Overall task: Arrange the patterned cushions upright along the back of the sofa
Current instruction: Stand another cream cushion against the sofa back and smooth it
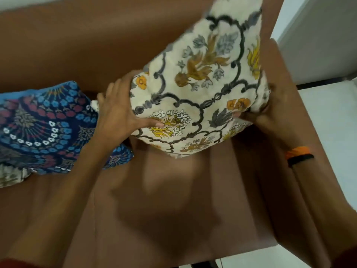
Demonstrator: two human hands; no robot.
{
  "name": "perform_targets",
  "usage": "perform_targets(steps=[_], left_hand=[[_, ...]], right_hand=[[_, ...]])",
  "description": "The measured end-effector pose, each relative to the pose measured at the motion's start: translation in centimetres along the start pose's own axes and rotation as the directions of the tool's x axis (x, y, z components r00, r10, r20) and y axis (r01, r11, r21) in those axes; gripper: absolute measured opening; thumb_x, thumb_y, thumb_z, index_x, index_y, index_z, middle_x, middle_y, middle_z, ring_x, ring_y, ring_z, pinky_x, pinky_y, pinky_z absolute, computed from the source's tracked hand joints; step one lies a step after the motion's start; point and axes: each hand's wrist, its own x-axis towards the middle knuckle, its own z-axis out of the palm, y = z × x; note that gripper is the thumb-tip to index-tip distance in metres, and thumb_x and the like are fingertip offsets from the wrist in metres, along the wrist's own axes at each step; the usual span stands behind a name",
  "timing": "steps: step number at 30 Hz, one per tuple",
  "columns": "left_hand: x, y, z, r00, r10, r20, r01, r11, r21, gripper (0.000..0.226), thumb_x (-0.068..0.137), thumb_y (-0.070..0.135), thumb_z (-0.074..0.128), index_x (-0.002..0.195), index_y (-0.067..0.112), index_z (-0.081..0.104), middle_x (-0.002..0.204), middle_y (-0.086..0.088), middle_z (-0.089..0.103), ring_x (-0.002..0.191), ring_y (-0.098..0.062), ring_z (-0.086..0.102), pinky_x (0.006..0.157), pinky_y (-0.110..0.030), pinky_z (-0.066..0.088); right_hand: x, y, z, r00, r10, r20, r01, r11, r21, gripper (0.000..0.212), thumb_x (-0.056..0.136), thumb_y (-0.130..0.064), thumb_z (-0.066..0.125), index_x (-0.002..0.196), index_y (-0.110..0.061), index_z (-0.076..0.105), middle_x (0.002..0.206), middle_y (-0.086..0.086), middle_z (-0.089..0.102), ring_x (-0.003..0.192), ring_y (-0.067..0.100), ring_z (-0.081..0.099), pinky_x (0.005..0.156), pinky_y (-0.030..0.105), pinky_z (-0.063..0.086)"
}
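Left hand (119,113), right hand (270,116) round cushion (204,74)

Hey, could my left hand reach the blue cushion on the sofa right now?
Probably yes: the blue patterned cushion lies just beside the left hand with nothing between. But that hand holds the cream floral cushion, so it must let go first.

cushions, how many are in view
2: a cream floral cushion held by the left hand and right hand, and a blue cushion lying to its left. Beige fabric under the blue one may be a third.
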Motion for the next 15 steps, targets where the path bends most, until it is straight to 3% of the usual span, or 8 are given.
perform_targets(steps=[2,4,6,10,13,15], left_hand=[[-0.3,-0.2,0.3,0.995,0.035,-0.097,-0.041,0.998,-0.057,0.124,0.041,0.091,0.075,0.146,0.046,0.029,0.142,-0.001,0.053,0.127,-0.021,0.042,0.101,-0.047,0.027],[0.1,-0.3,1.6,0.99,0.03,-0.138,-0.037,0.998,-0.048,0.124,0.042,0.099,0.066,0.148,0.048,0.026,0.141,-0.003,0.05,0.126,-0.02,0.039,0.1,-0.046,0.027],[0.4,-0.4,3.1,0.997,-0.038,-0.07,0.035,0.998,-0.056,0.135,0.038,0.101,0.064,0.154,0.046,0.023,0.146,-0.005,0.045,0.132,-0.025,0.039,0.103,-0.05,0.033],[-0.2,-1.6,5.6,0.983,-0.126,0.135,0.14,0.985,-0.1,0.15,0.032,0.095,0.07,0.16,0.045,0.011,0.164,-0.003,0.032,0.147,-0.033,0.034,0.119,-0.065,0.031],[-0.2,-2.1,5.4,0.986,-0.111,0.122,0.123,0.988,-0.096,0.153,0.029,0.107,0.06,0.16,0.05,0.004,0.164,-0.004,0.032,0.147,-0.034,0.033,0.117,-0.067,0.031],[-0.7,-2.3,4.8,0.993,-0.081,0.087,0.086,0.995,-0.055,0.152,0.034,0.107,0.059,0.161,0.048,0.0,0.167,-0.005,0.028,0.151,-0.033,0.029,0.118,-0.068,0.029]], right_hand=[[0.9,-0.1,-2.6,0.997,-0.071,-0.028,0.072,0.997,0.02,0.095,0.063,-0.078,0.086,0.144,-0.053,0.043,0.148,0.003,0.057,0.14,0.034,0.052,0.116,0.057,0.046],[1.9,-0.1,-4.1,0.993,-0.116,0.016,0.116,0.993,0.038,0.093,0.065,-0.077,0.086,0.144,-0.049,0.046,0.146,-0.002,0.062,0.137,0.027,0.059,0.113,0.056,0.05],[2.2,-0.3,-4.0,0.992,-0.071,0.102,0.073,0.997,-0.02,0.096,0.064,-0.081,0.083,0.143,-0.034,0.053,0.142,0.003,0.065,0.132,0.02,0.063,0.112,0.05,0.053],[1.6,0.3,-2.0,0.987,0.074,0.146,-0.058,0.992,-0.108,0.116,0.061,-0.052,0.096,0.154,-0.013,0.039,0.158,0.013,0.048,0.15,0.035,0.043,0.123,0.064,0.033],[0.5,-0.4,-1.8,0.995,0.08,0.052,-0.07,0.982,-0.178,0.115,0.066,-0.043,0.097,0.158,-0.011,0.035,0.164,0.018,0.039,0.157,0.039,0.03,0.124,0.069,0.024],[-1.0,-1.1,-1.8,0.995,0.089,-0.046,-0.095,0.986,-0.135,0.12,0.068,-0.038,0.098,0.163,-0.014,0.028,0.168,0.017,0.032,0.159,0.038,0.026,0.125,0.068,0.024]])
